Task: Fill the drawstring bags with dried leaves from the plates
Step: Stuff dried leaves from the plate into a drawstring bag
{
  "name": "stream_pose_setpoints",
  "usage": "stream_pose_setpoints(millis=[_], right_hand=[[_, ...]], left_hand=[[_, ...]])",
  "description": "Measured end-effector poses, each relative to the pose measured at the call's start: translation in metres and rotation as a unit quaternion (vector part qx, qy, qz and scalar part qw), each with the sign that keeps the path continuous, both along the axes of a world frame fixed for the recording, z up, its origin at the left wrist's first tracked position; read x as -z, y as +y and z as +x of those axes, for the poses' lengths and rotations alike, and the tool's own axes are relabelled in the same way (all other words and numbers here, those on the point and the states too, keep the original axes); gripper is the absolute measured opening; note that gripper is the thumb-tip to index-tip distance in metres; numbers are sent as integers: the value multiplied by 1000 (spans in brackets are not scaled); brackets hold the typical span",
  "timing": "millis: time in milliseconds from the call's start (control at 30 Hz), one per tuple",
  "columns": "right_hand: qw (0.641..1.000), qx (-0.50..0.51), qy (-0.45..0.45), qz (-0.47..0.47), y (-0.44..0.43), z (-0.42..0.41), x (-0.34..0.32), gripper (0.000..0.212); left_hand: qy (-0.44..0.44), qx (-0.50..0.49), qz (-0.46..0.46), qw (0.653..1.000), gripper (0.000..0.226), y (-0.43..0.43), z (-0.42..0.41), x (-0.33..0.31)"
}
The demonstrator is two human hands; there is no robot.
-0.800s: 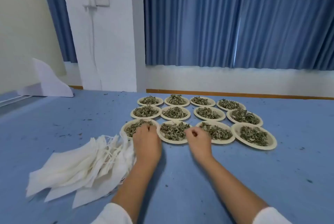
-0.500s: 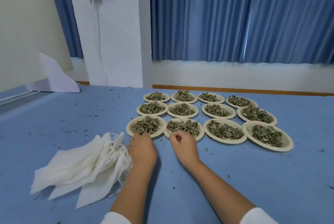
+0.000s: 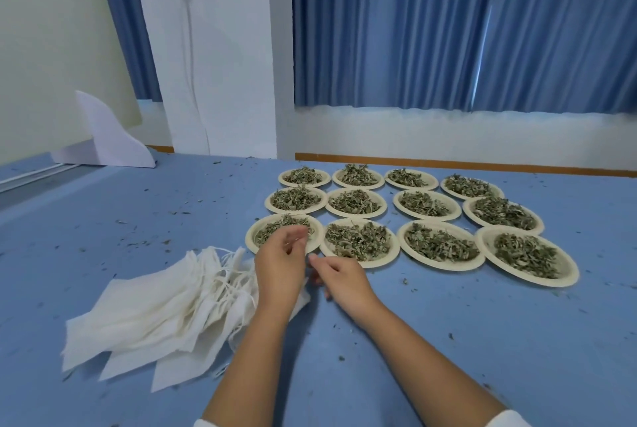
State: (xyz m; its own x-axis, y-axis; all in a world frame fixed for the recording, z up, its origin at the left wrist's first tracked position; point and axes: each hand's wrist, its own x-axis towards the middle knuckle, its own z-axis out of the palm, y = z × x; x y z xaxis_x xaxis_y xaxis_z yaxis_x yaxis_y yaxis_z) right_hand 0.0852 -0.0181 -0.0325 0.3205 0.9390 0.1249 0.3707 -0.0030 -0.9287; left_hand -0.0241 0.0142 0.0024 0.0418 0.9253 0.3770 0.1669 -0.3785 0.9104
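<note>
Head-worn view, forward-down, close

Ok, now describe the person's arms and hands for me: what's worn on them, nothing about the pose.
The left hand and right hand wear no gloves, and no ring, watch or bracelet shows. The left forearm and right forearm are uncovered. At the bottom of the view each arm ends in a plain white cuff: the left sleeve and the right sleeve.

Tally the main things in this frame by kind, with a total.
Paper plates, each holding dried leaves: 12
Pile of white drawstring bags: 1, bags within uncountable
Hands: 2, left hand and right hand
Total: 15
</note>
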Motion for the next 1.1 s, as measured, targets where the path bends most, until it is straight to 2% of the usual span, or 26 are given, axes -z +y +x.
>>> stream_pose_setpoints(millis=[67,133,167,267,333,400,467,567,667,733,800,933,1033,1100], right_hand=[[993,-22,116,11,-2,1,-6,45],[968,-60,243,30,-4,5,-10,37],[956,-83,278,42,-6,8,-12,34],[952,-93,284,65,-11,21,-17,27],[955,-55,282,71,-13,31,-19,22],[948,-5,307,82,-15,41,-24,24],[943,35,315,97,-17,54,-31,24],[947,53,299,106,-27,72,-39,28],[960,41,273,50,-36,86,-40,33],[950,-10,311,25,-41,93,-39,34],[927,-57,370,30,-48,100,-39,27],[942,-25,334,3,-58,110,-34,17],[954,5,299,-17,-61,112,-32,18],[950,14,310,-21,-62,111,-33,15]], left_hand=[[-63,41,-35,997,23,-1,3,-3],[-120,97,-86,984,26,-4,10,-5],[-159,135,-119,971,29,-7,14,-7],[-265,236,-174,919,36,-11,23,-10],[-224,242,-133,935,37,-12,25,-10],[-117,201,-54,971,36,-11,27,-10],[-24,167,30,985,31,-12,32,-10],[81,147,111,980,21,-16,47,-9],[156,142,168,963,23,-20,62,-7],[166,131,180,961,18,-23,68,-3],[142,118,162,969,13,-23,70,3],[144,89,174,970,10,-20,66,14],[175,81,229,954,7,-19,63,16],[196,80,266,940,5,-20,63,17]])
